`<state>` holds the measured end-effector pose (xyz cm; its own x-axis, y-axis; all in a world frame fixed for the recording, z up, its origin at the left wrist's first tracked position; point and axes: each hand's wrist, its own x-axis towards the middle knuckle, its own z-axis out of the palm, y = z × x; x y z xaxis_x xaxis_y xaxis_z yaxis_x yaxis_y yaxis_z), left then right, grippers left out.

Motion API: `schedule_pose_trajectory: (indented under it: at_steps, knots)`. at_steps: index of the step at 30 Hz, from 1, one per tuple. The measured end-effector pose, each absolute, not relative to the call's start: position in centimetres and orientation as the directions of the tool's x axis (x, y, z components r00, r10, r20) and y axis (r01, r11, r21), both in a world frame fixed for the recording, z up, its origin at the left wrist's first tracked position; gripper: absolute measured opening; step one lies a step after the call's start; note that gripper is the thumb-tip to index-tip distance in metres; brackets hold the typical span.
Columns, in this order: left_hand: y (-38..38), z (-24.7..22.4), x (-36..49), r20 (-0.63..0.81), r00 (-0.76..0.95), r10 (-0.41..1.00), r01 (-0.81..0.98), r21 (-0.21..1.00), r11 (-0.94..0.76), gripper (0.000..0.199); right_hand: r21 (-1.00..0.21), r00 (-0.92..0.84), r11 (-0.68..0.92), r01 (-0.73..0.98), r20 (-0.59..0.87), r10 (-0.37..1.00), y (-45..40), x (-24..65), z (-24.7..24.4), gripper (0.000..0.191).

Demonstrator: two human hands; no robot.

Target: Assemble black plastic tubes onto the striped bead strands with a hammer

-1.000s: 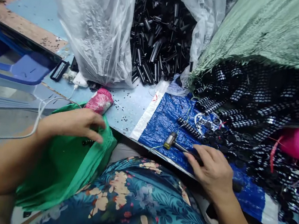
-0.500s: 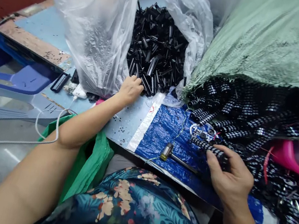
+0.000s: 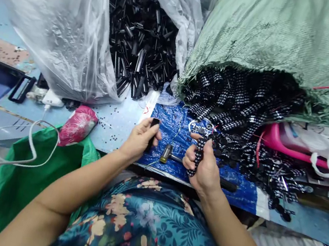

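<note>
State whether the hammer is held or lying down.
Lying down: the hammer rests on the blue sheet. The left hand holds a black piece, the right hand a patterned piece.

The black piece (image 3: pixel 153 125) in the left hand (image 3: pixel 139 139) looks smooth, the sack (image 3: pixel 272 36) rough-woven, the blue sheet (image 3: pixel 164 117) glossy.

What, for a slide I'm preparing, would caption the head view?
Left hand holds a black piece, right hand a white-patterned part, with a hammer lying on blue sheeting.

left grip (image 3: pixel 137 140) holds plain black piece (image 3: pixel 152 135) | right grip (image 3: pixel 206 165) holds patterned piece (image 3: pixel 198 155) | hammer (image 3: pixel 166 153) on blue sheet (image 3: pixel 165 119)
</note>
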<state>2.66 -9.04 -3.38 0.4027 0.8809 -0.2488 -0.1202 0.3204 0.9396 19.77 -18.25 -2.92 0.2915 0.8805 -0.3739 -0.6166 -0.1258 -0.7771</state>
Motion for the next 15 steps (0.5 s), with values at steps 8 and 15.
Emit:
schedule_pose_trajectory:
  at_steps: [8, 15]
  knots:
    - [-13.0, -1.8, 7.4, -0.093, 0.577, 0.811, -0.002, 0.993, 0.116, 0.026, -0.875, 0.509, 0.061, -0.480, -0.221, 0.832, -18.3, 18.4, -3.4, 0.041]
    - [-12.5, -1.7, 5.7, -0.190, 0.644, 0.741, 0.092, 0.981, 0.171, 0.032, -0.777, 0.096, 0.346, 0.526, 0.458, 0.883, -20.3, 21.8, -5.4, 0.101]
